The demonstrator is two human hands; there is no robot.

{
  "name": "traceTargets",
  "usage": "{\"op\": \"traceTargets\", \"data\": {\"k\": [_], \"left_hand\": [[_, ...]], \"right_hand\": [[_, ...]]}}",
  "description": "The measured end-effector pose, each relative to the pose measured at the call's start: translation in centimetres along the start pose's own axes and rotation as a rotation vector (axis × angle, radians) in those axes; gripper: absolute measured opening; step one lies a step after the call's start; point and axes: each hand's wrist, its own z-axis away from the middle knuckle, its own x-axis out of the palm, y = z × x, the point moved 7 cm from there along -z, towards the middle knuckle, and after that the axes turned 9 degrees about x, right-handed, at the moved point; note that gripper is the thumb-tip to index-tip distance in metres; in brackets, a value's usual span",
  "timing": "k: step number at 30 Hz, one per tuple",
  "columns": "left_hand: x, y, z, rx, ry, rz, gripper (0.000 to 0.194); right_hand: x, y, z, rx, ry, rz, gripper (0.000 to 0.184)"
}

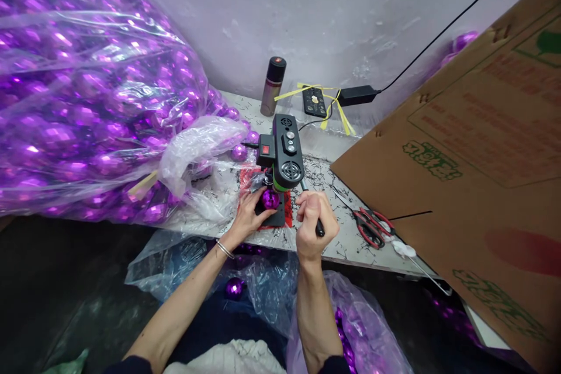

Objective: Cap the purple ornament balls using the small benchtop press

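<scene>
My left hand (250, 214) has its thumb and fingers closed round a shiny purple ball (270, 199), held low at the front of a black bench drill press (287, 152). My right hand (316, 223) is a fist around the machine's lever handle (320, 228), whose dark end pokes out below the fingers. A red switch (265, 149) shows on the machine's left side. Beneath the ball lies a dark base plate (276, 220) over a red sheet (288, 210). The machine's head hides the contact point above the ball.
Left stands a huge clear bag (109, 99) of purple balls. A spray can (273, 86), phone (314, 101) and black power adapter (357, 95) are at the back. Red-handled scissors (372, 227) lie right, beside a large cardboard box (473, 169). Another ball (234, 288) rests on plastic below the table edge.
</scene>
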Motion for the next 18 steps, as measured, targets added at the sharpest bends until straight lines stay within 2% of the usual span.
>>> {"op": "traceTargets", "data": {"k": [6,13,18], "left_hand": [[0.2,-0.3,-0.3,0.037,-0.095,-0.025,0.064],[0.2,-0.3,-0.2,0.048,-0.077,-0.021,0.064],[0.1,-0.4,-0.3,0.054,-0.068,-0.002,0.064]], "right_hand": [[0.0,1.0,1.1,-0.047,0.037,0.009,0.039],[0.5,3.5,3.2,-0.159,0.078,-0.002,0.035],[0.8,4.6,3.8,-0.2,0.114,-0.009,0.036]]}}
